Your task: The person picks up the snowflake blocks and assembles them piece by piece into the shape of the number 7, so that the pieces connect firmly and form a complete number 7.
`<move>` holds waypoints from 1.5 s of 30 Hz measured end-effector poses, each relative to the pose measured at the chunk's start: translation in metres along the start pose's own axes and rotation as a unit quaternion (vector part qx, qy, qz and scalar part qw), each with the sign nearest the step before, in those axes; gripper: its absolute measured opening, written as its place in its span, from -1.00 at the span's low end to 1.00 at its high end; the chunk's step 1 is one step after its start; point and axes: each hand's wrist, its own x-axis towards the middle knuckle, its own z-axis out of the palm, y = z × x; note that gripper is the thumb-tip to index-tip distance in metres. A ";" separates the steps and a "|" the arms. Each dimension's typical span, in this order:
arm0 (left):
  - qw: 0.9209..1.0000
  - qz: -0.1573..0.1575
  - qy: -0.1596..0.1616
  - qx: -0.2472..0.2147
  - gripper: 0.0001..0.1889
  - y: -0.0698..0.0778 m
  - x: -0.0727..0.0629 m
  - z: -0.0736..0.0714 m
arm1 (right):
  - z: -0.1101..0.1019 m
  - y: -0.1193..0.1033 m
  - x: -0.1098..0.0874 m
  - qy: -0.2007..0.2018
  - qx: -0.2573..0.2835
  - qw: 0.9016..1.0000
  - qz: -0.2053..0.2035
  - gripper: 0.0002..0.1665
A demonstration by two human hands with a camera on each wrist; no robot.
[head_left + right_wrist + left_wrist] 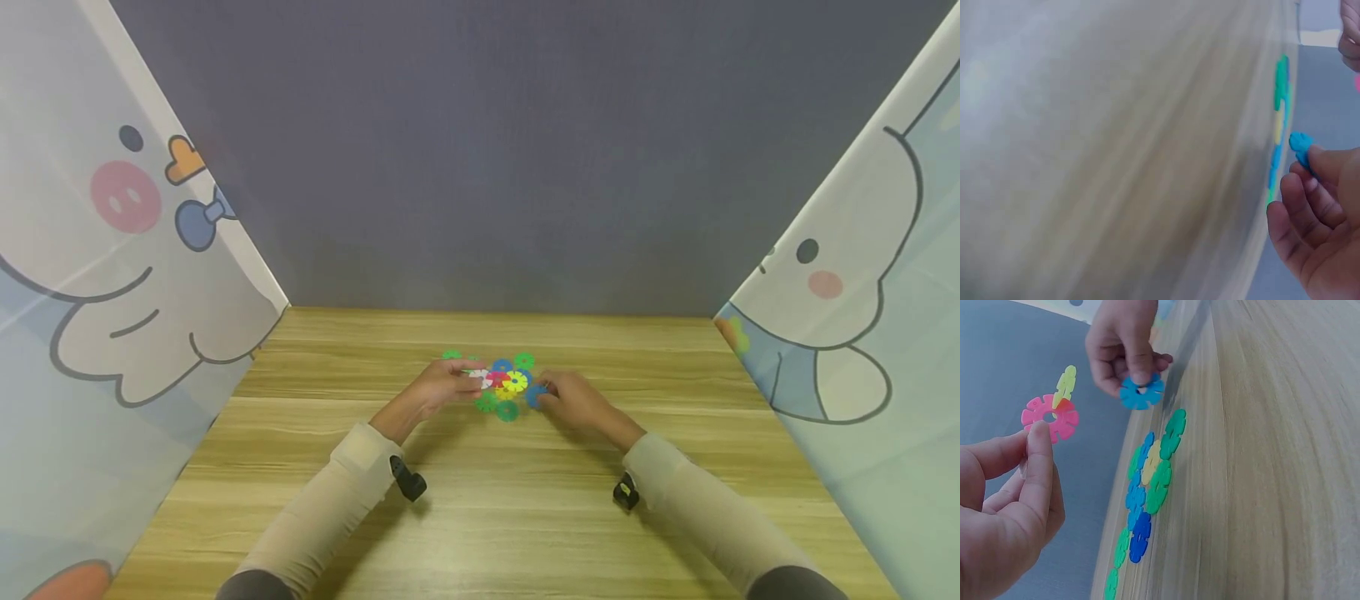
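My left hand [447, 382] pinches a joined chain of notched plastic snowflake discs above the table. In the head view a white disc [481, 380] is at the fingers, then a pink disc [497, 381], then a yellow disc [515, 382] at the far end. The left wrist view has the pink disc [1063, 427] with the yellow one [1066, 386] slotted in at an angle; the white one is mostly hidden by fingers. To the right, my right hand [576, 400] pinches a blue disc [1141, 394] between thumb and fingers, apart from the chain.
Several loose discs lie flat on the wooden table [510, 533] beneath the hands, among them a green disc [507, 411], a dark blue disc [1140, 537] and a yellow-orange disc [1151, 464]. A grey panel [495, 167] stands behind, with printed side panels [847, 333] left and right.
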 end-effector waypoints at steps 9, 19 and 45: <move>1.000 0.002 -0.003 -0.006 -0.47 -0.002 0.000 -0.001 | -0.018 0.000 0.000 0.053 0.003 0.999 -0.006 -0.70; 1.000 -0.001 -0.001 -0.018 -0.47 -0.001 -0.001 -0.002 | -0.026 -0.012 -0.004 0.061 0.042 0.997 -0.017 -0.74; 0.998 -0.020 0.030 -0.042 -0.48 -0.002 0.002 -0.001 | -0.015 -0.019 -0.002 0.075 0.044 0.993 -0.085 -0.94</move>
